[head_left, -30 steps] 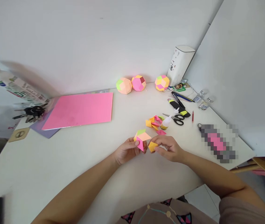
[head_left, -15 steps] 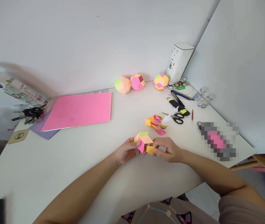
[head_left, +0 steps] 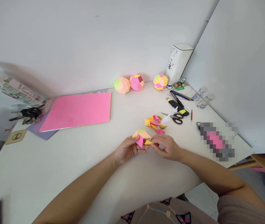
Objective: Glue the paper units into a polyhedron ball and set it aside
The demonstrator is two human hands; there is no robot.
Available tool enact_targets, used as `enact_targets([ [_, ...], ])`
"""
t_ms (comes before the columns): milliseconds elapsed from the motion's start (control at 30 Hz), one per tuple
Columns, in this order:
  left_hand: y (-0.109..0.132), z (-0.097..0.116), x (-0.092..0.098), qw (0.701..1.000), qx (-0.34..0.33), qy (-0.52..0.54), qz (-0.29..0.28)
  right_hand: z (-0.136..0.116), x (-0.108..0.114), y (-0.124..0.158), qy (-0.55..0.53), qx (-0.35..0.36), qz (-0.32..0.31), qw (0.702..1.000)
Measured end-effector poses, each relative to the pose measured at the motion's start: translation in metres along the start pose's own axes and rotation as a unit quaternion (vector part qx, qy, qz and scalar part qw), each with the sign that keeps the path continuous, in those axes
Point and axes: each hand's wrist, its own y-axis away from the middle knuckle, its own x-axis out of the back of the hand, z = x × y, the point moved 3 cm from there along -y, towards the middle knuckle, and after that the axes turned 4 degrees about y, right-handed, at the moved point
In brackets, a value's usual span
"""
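My left hand [head_left: 127, 151] grips a partly built origami piece [head_left: 141, 137] of orange, pink and green folded paper, just above the white table [head_left: 81, 155]. My right hand [head_left: 167, 147] pinches a small yellow folded unit [head_left: 149, 142] and presses it against the piece's right side. Both hands meet near the table's front middle. A heap of loose folded paper units [head_left: 153, 121] lies just beyond the hands, beside a small glue bottle [head_left: 165, 121].
Three finished paper balls [head_left: 136, 82] sit at the back by the wall, near a white box [head_left: 178, 63]. Scissors [head_left: 175, 118], pens and two small vials [head_left: 202, 98] lie at the right. Pink paper sheets [head_left: 76, 110], keys [head_left: 27, 113] and a bottle are at the left.
My right hand has brought the yellow unit from a small gap into contact with the piece held in my left hand. The view shifted slightly.
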Motion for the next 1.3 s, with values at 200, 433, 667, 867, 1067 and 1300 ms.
enact_targets([
  [200,-0.001,0.0,0.001,1.0,-0.004,0.008,0.012,-0.002,0.0,-0.001,0.006,0.013,-0.005,1.0],
  [433,0.0,0.002,-0.002,1.0,-0.003,0.018,0.024,0.003,0.034,-0.003,0.09,-0.054,0.222,0.969],
  [667,0.0,0.003,-0.006,0.998,-0.013,0.033,0.042,0.044,0.033,0.002,0.087,-0.277,0.225,0.93],
  [867,0.0,0.002,-0.008,0.999,-0.019,0.005,0.041,0.057,0.019,-0.002,0.189,-0.237,0.115,0.946],
  [1067,-0.001,0.004,-0.009,0.999,-0.026,0.008,0.043,0.021,0.032,-0.009,0.235,-0.008,0.152,0.96],
  [1300,-0.003,0.004,-0.007,0.989,-0.11,0.035,0.09,0.002,0.038,-0.01,0.15,0.04,0.181,0.971],
])
